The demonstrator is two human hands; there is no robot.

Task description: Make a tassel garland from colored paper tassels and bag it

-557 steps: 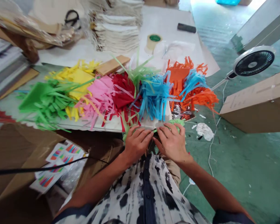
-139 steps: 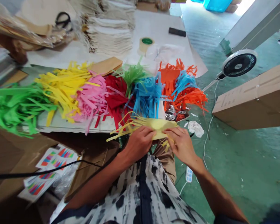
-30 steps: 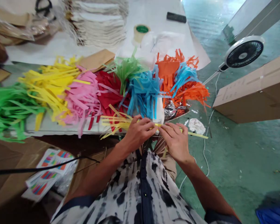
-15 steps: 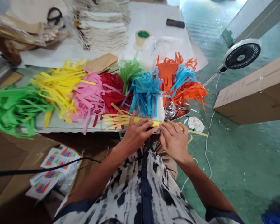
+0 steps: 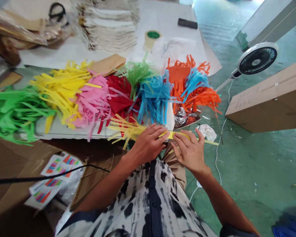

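Note:
A yellow fringed paper piece lies across the near edge of the low table, rolled into a thin strip under both hands. My left hand presses on its middle with fingers curled over it. My right hand pinches the strip's right part, whose loose end sticks out to the right. Fringed paper bunches lie behind: green, yellow, pink, red, blue, orange.
A tape roll, a stack of cream cloth bags, scissors and a black bar lie further back. A small fan and a cardboard box stand on the green floor to the right. Printed cards lie lower left.
Earlier the hands held a flat yellow fringed sheet; it is now rolled thin. Over the last second both hands slid slightly along the roll, with the fringe splaying left.

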